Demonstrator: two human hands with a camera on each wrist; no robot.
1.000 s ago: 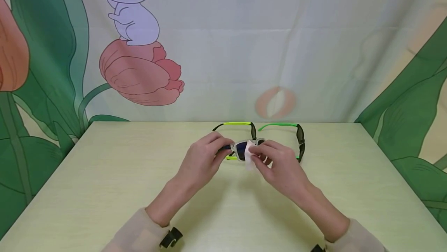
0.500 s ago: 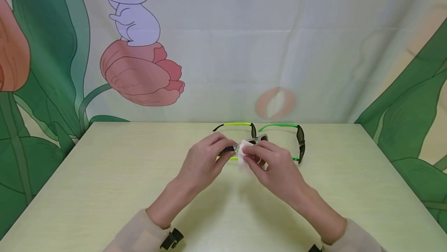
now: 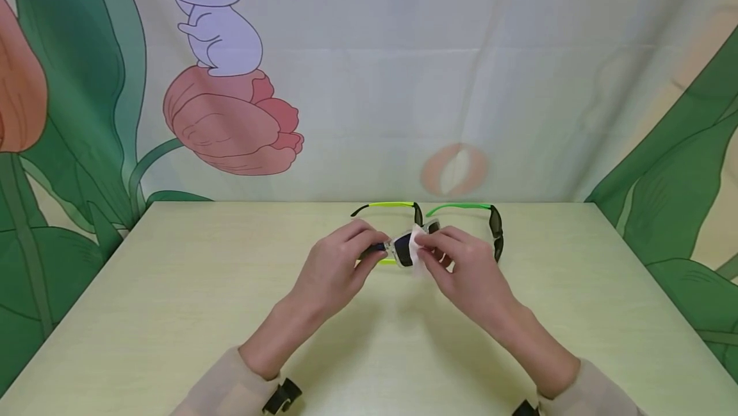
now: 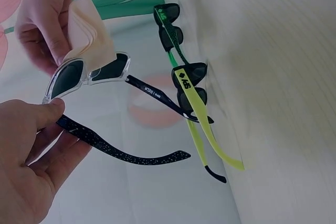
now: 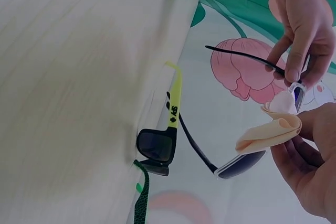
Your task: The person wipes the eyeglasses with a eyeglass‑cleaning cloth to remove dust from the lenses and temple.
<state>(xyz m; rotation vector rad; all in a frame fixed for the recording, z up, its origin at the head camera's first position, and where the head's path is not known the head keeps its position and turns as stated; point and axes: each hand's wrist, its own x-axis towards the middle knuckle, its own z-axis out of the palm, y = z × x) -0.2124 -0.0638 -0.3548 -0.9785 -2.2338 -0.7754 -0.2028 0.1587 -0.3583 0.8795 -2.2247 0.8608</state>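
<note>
My left hand (image 3: 337,262) pinches a pair of sunglasses (image 4: 68,80) near the hinge of one temple, holding them above the table. Their frame is clear, the lenses dark, and the black temples are unfolded, one of them speckled white. Between the thumb and fingers of my right hand (image 3: 469,272) is a folded, pale cream cloth (image 5: 269,134). It lies against the lens side of the frame, near the nose bridge in the left wrist view, and covers part of the lenses.
Behind the hands, sunglasses with yellow temples (image 4: 194,98) and sunglasses with green temples (image 3: 497,224) stand unfolded on the pale wooden table (image 3: 190,288). A printed curtain (image 3: 369,83) hangs along the table's far edge.
The cloth in my right hand moved left across the lens toward my left hand, then back right, uncovering the nearer lens. The sunglasses tilted along the way; my left hand kept its grip.
</note>
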